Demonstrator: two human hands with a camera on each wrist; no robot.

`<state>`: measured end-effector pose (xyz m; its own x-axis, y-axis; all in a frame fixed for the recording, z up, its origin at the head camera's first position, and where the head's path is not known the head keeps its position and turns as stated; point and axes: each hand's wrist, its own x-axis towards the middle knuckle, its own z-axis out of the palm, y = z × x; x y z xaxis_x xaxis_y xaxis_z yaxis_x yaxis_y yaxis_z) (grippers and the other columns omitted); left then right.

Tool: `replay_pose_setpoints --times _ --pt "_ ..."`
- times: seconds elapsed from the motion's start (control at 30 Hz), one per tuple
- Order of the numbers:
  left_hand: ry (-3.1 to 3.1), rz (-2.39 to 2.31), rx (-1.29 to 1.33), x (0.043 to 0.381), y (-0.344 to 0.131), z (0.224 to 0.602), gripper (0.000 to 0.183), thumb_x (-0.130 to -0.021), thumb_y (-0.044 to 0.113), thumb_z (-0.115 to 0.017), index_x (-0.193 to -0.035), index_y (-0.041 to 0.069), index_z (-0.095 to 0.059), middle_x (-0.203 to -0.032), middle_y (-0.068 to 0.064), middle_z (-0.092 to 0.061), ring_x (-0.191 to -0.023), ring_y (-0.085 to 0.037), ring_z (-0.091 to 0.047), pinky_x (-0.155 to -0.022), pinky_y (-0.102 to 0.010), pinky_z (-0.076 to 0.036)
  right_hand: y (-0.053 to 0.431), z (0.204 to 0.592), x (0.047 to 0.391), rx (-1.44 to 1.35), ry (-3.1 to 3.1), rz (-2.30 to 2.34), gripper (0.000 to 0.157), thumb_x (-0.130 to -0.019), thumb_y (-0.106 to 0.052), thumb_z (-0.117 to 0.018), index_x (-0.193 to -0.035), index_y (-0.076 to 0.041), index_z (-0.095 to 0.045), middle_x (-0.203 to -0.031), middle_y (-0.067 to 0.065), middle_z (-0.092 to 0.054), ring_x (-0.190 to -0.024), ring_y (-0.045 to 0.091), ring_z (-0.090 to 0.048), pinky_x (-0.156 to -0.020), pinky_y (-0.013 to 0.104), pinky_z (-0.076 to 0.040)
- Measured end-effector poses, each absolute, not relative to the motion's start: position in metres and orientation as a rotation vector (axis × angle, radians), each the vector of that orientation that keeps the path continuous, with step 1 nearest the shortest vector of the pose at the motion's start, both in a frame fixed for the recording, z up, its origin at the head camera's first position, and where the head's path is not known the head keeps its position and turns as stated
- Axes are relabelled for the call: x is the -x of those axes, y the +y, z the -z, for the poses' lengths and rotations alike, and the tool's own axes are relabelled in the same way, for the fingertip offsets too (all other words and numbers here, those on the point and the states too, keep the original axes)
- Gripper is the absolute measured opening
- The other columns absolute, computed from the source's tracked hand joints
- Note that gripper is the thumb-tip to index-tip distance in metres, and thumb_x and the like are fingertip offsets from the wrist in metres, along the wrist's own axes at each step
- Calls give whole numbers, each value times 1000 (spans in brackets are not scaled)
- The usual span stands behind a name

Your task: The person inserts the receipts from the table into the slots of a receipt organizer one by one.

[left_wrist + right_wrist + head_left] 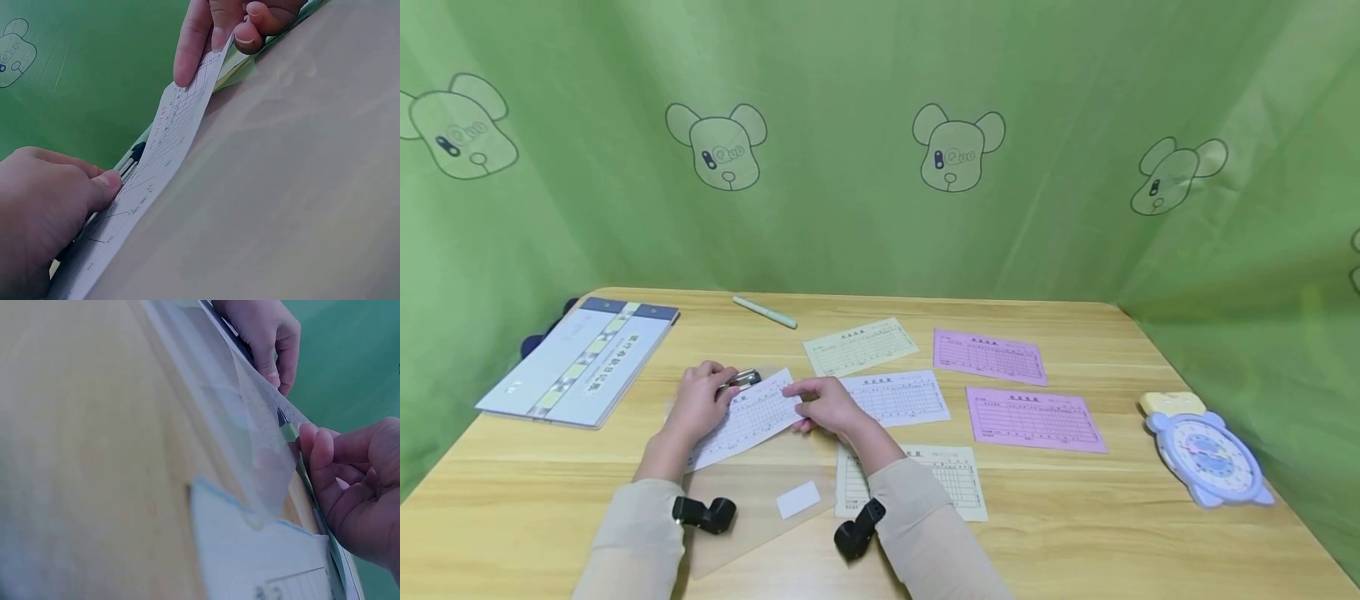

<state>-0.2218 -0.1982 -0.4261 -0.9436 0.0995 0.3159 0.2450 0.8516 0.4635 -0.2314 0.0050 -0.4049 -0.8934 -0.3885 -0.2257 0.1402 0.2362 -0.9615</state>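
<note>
Left hand [700, 400]: thumb and forefinger pinching at a metal clip [745, 378]; the other fingers are partly hidden. Right hand [829, 404]: thumb and fingers pinching the right end of a white printed slip [748, 429].

That slip lies slanted between the hands, its right end higher in the head view, its upper edge just beside the clip at the left hand. Beneath it and on the near side of both hands, a clear board [730, 508]; a small white label [798, 499] shows on it between the forearms.

Just right of the right hand, a second white slip [898, 397], left end hidden by the hand. Beyond the right hand, a pale green slip [860, 347]. Nearer than that hand, a cream slip [955, 475], partly covered by the right forearm. Well to the right of the right hand, two pink slips [1036, 419], one farther back than the other.

Left of the left hand, a pale booklet [576, 362] with dark blue end. Beyond the left hand, a light green pen [764, 312]. Far right of the right hand, a blue toy clock [1212, 457], a yellow block [1172, 403] just behind it. All on a wood-grain desk [1075, 533].
</note>
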Motion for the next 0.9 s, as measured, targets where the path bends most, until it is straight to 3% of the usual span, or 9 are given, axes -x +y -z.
replay_pose_setpoints --times 0.57,0.9 --pt "-2715 748 298 221 -199 427 26 -84 10 -54 -106 -4 -59 -100 -19 -51 -90 -33 -41 -77 -43 -34 0 404 235 138 1992 1750 33 -77 15 -49 -105 0 -59 -119 24 -43 -52 16 -57 -52 23 -49" --pt "-2693 726 317 223 -201 425 22 -83 8 -56 -101 -3 -61 -96 -20 -52 -87 -35 -43 -76 -45 -35 6 405 239 57 1870 1839 38 -75 16 -46 -109 2 -57 -98 16 -44 -53 14 -56 -50 19 -47"
